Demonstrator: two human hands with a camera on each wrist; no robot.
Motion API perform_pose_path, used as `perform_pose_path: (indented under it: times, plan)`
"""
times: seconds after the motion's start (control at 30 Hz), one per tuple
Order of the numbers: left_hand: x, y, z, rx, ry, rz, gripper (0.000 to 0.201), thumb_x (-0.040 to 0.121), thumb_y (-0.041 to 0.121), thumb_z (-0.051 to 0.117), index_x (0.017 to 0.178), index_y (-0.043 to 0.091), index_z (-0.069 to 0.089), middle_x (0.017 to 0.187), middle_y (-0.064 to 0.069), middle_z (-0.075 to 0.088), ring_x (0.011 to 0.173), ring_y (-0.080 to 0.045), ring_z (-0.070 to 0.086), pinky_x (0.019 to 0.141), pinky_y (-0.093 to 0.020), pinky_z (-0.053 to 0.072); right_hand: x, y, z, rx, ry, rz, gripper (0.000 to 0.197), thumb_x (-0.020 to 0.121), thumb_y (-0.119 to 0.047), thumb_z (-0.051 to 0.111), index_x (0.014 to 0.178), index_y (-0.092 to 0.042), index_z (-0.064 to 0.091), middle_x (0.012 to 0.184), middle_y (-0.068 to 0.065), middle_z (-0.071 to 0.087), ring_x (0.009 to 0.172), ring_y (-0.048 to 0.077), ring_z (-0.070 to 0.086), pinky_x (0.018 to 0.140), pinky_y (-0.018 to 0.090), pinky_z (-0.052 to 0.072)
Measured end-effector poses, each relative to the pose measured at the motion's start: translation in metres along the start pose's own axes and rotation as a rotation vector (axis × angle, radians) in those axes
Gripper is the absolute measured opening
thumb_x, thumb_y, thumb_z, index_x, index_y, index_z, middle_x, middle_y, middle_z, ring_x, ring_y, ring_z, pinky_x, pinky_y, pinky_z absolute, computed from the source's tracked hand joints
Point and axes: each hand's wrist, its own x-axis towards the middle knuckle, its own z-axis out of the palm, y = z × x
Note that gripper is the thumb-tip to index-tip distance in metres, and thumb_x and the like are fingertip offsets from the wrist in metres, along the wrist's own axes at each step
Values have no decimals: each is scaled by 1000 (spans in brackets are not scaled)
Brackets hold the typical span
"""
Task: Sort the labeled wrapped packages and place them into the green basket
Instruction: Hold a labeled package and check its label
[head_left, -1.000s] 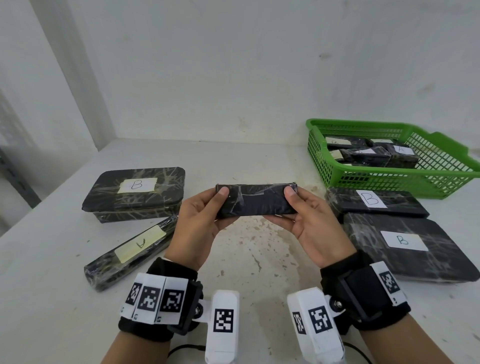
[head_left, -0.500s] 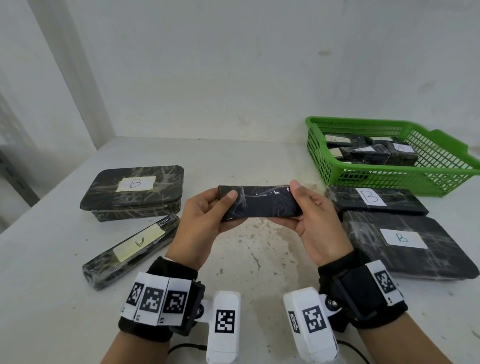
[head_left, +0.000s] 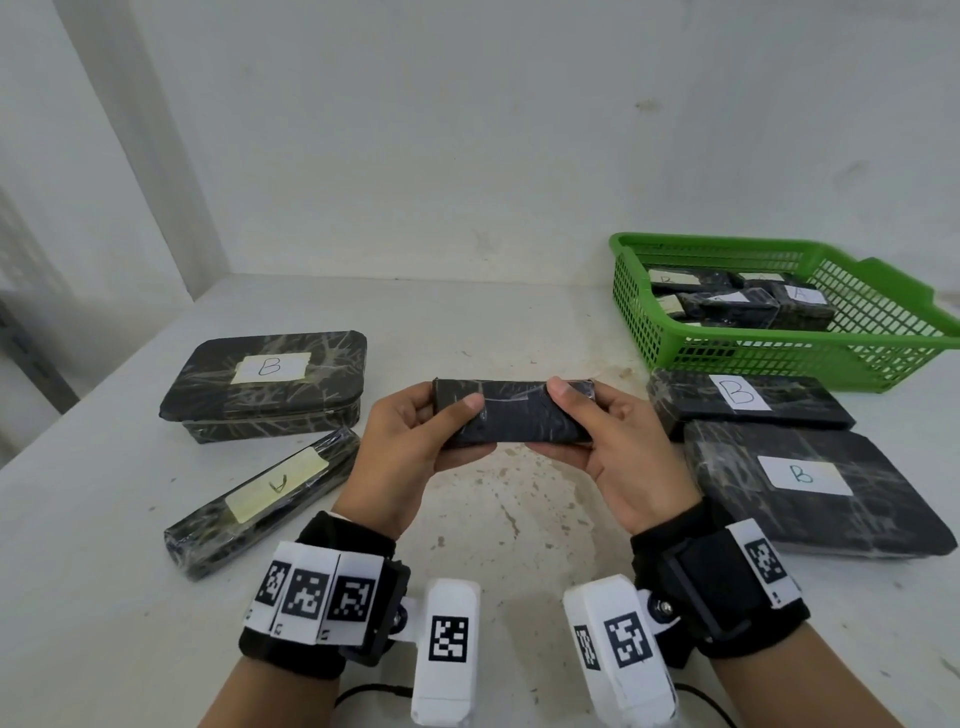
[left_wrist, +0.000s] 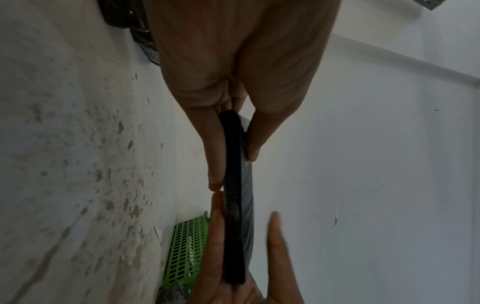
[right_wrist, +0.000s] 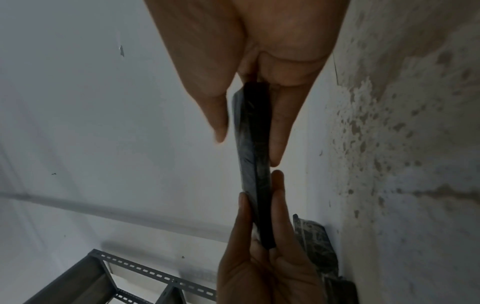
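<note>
Partway through, by the look of it. Green basket (head_left: 769, 358) at far right of the tabletop (head_left: 493, 322) already holds several wrapped packages (head_left: 737, 306); one label reads A, the others too small to read.

Package in hand (head_left: 511, 413): small, dark, film-wrapped, held level above the tabletop centre, well apart from the basket. Left hand (head_left: 410, 457) grips its left end, right hand (head_left: 623, 457) its right end. Fingers of both hands are clamped on it, thumbs on the near face, other fingers behind. No label shows on the face turned to the head camera; wrist views give only a thin dark edge (left_wrist: 233, 185) between the fingers. Judgement: the label is being looked for, so sorting of this piece is not yet settled.

Still on the tabletop:
- rounded box labelled B (head_left: 265, 384), left
- long bar (head_left: 260, 499) with a yellowish label, near left; letter looks like A, upside down, not certain
- flat package labelled B (head_left: 748, 405), just in front of the basket
- larger flat package labelled B (head_left: 810, 483), touching or just beside the one above

Left to do: four lying pieces plus the held one.
</note>
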Motion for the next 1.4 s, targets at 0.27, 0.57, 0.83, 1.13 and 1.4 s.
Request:
perform_pose_path:
  times: [0.27,0.57,0.83,1.13,1.4]
  plan:
    - [-1,2,1,-36,-36,-16,30,83,12,65,108,-5,65,94,-11,74,88,-17,72,75,-30,61,-1,3,-2,-34,-35,-53,15,86,-4,66,101,-2,68,98,12,75,92,23,72,76,30,61]
    - [1,2,-3,13,32,14,11,90,-3,60,100,-2,64,88,-8,76,83,-16,73,68,-25,60,-2,0,-1,-21,-155,-13,24,83,-1,66,107,-2,65,105,12,73,98,20,71,81,27,59]
    - [-1,3,1,41,33,22,13,93,5,60,103,-2,63,95,-10,73,86,-16,73,70,-27,60,-1,3,-2,-47,-158,-18,23,87,6,61,107,-4,65,104,9,74,98,20,70,83,28,58]
    - [-3,3,4,43,14,20,31,83,20,70,104,-1,62,91,-9,73,87,-19,73,71,-31,61,0,8,-1,-97,-161,-86,27,86,6,64,110,-5,62,112,16,71,105,25,69,84,32,58]
    - [-6,8,5,87,38,152,8,82,5,71,85,5,63,81,-10,71,77,-19,73,64,-27,59,-5,5,6,-37,-179,-129,26,85,-16,64,108,-4,60,112,14,68,103,23,70,79,31,59]
